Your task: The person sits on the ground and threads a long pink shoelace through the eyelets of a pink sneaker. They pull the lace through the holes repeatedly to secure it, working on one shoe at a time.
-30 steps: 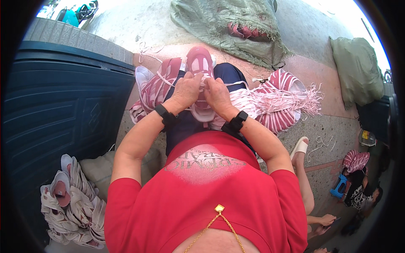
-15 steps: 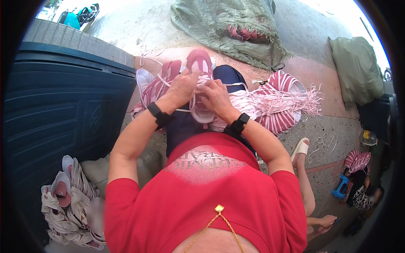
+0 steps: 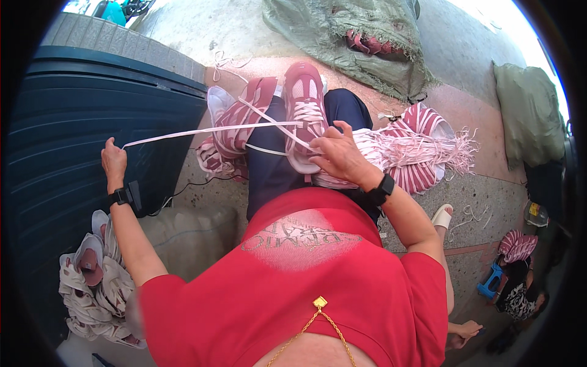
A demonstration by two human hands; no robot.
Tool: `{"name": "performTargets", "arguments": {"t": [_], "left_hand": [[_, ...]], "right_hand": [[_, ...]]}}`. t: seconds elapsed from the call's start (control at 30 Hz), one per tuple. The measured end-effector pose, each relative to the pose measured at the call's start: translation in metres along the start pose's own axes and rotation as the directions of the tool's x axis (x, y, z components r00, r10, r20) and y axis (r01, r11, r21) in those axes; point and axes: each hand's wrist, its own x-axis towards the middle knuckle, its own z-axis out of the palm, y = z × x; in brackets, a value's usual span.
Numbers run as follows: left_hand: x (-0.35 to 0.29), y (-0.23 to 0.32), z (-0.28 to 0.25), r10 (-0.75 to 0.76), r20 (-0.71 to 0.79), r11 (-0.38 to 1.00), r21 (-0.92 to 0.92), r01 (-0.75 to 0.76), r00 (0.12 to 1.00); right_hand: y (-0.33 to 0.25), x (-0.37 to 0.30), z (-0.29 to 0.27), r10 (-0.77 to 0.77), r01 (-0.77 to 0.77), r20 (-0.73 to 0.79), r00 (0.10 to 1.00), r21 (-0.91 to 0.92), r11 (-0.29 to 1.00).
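Hands wide apart: left hand (image 3: 114,162) closed on one end of a pale lace (image 3: 202,129), right hand (image 3: 339,156) half-curled with fingertips at the shoe's right edge, near a second strand; can't tell if it pinches it.

Pink shoe (image 3: 304,92) is on the lap, between the hands, long axis roughly 12–6, toe at 12, heel at 6 toward the body. Right hand is much nearer, at its 4 o'clock, touching or almost. Left hand is well off near 9; its lace runs nearly straight back to the tongue area, across the shoe axis. Second strand crosses it diagonally, 10 to 4.

Outward: striped pink shoe parts (image 3: 260,101) just beside at 10, lace bundle (image 3: 397,150) at 3–4, woven sack (image 3: 342,67) further off at 1.
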Motion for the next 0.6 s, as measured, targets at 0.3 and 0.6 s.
{"name": "performTargets", "arguments": {"t": [0.3, 0.6], "left_hand": [[-0.049, 0.036, 0.055, 0.173, 0.381, 0.952, -0.302, -0.054, 0.908], [-0.059, 0.262, 0.036, 0.682, -0.02, 0.573, -0.607, -0.55, 0.731]], "right_hand": [[0.164, -0.256, -0.224, 0.932, -0.077, -0.362, -0.006, 0.929, 0.361], [0.07, -0.042, -0.134, 0.715, -0.546, -0.502, 0.486, 0.465, 0.697]]}}
